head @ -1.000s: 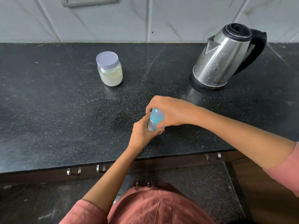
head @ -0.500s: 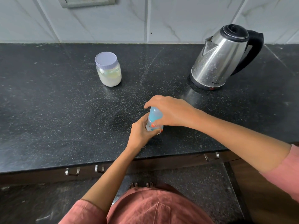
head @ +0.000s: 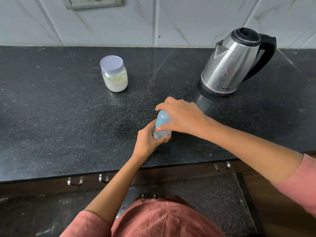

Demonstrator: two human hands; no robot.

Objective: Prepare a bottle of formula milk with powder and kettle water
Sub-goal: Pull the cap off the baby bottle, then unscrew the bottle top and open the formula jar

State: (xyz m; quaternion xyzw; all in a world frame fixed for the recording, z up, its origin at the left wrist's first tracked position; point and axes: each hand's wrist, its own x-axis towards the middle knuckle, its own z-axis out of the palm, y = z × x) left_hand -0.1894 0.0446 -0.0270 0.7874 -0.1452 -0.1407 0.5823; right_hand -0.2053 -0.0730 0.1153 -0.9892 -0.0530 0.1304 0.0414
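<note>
Opening step: left hand grips bottle body near the surface edge, right hand curled over its cap. Next, probably: cap off, then powder jar.

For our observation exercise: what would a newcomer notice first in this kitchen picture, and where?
First, the two hands near the front edge of the black counter: the left hand grips the baby bottle by its body, the right hand curls over its blue top. Then the shiny steel kettle at the back right, and the lidded jar of pale powder at the back left.
</note>
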